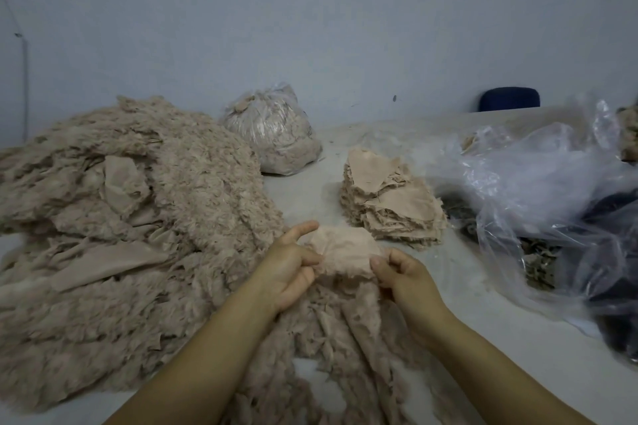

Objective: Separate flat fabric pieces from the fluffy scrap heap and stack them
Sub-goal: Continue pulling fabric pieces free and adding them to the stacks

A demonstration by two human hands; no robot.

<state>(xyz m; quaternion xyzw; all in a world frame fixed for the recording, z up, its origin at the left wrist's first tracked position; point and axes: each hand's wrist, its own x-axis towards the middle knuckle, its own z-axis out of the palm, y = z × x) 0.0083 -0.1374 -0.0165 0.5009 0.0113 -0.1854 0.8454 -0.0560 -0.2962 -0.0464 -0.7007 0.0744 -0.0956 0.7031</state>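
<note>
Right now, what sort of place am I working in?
Probably a textile workshop's sorting table: a big fluffy scrap heap, a stack of flat cut pieces, and plastic bags stuffed with scraps against a bare wall.

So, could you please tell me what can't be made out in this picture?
- Head view: contents of the loose plastic bags at right, blurred by crumpled film and cut by the frame edge.
- Underside of the fabric piece, covered by the left hand and right hand.
- Stack count: layers too fine.

Textile workroom: fluffy scrap heap (121,210), bagged offcuts (276,134).
</note>
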